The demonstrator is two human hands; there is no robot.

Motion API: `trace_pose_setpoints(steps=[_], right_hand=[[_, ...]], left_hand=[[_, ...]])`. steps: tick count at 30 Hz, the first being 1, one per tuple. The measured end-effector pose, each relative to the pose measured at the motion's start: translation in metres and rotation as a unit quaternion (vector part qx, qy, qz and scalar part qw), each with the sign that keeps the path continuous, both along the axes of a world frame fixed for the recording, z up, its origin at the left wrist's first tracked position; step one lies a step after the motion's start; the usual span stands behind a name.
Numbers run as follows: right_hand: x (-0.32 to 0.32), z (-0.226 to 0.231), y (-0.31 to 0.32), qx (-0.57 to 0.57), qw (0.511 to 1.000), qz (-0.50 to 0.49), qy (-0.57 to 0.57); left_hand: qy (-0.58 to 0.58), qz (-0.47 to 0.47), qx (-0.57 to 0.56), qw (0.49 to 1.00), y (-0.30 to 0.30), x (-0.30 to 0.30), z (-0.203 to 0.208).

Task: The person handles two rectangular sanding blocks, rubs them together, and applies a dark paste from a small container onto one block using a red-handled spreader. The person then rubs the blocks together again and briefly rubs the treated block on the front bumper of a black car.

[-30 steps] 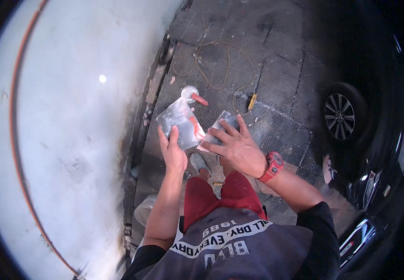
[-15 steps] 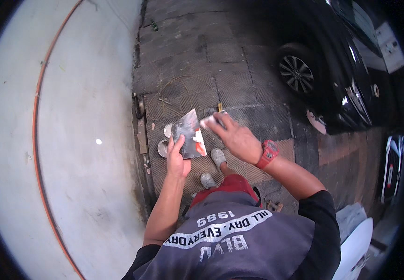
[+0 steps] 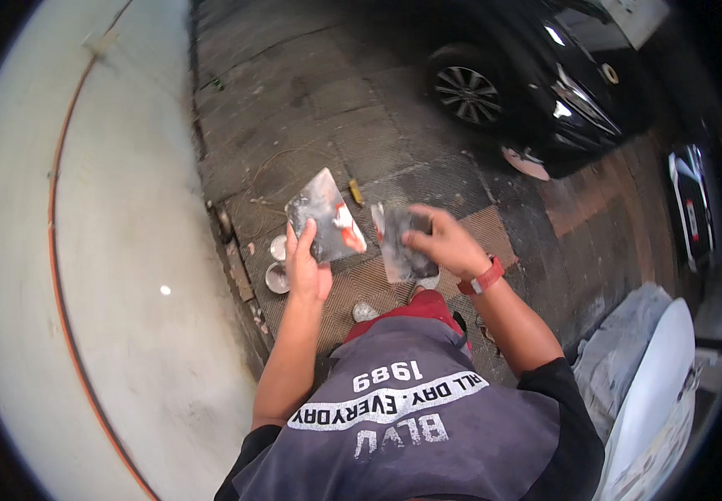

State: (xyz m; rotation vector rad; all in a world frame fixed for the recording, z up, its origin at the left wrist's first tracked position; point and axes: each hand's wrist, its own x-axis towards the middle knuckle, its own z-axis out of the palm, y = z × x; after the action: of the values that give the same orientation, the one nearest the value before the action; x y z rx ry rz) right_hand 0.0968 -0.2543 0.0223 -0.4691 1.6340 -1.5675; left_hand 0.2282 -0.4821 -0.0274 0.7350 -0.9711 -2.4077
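Flat grey plate (image 3: 314,209) sits gripped in my left fingers (image 3: 306,239), held out in front of me. Just beside it, apart, my right fingers (image 3: 419,241) pinch a second grey sheet (image 3: 399,250). White and orange paste (image 3: 343,220) lies near the plate's right edge.

Just left of the frame's middle, a gray plate (image 3: 328,204) is held up at a slant, its top corner pointing toward the upper edge, its flat face cloudy with pale smears. Near its right edge sits a dab of white paste (image 3: 343,216), with an orange-red patch (image 3: 351,239) just below, toward the lower right corner. Right of center, apart from the plate, a dark gray sheet (image 3: 395,250) hangs tilted, whitish and reddish residue marking its upper left edge.
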Motion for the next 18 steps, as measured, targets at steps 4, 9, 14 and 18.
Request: trace_pose_setpoints(steps=[4, 9, 14, 18], right_hand=[[-0.025, -0.014, 0.060, -0.101, 0.983, -0.107, -0.108], [-0.059, -0.059, 0.154, 0.020, 0.997, -0.063, 0.049], [-0.080, 0.004, 0.194, 0.179, 0.856, -0.146, 0.462], [-0.079, -0.016, 0.237, 0.242, 0.760, -0.086, 0.596]], left_hand=[[-0.008, -0.275, 0.050, 0.960, 0.037, -0.005, 0.005], [-0.004, -0.270, 0.067, 0.961, 0.104, -0.064, 0.004], [-0.062, -0.290, -0.087, 0.951, 0.199, -0.124, 0.011], [-0.047, -0.237, -0.280, 0.929, 0.248, -0.186, -0.002]])
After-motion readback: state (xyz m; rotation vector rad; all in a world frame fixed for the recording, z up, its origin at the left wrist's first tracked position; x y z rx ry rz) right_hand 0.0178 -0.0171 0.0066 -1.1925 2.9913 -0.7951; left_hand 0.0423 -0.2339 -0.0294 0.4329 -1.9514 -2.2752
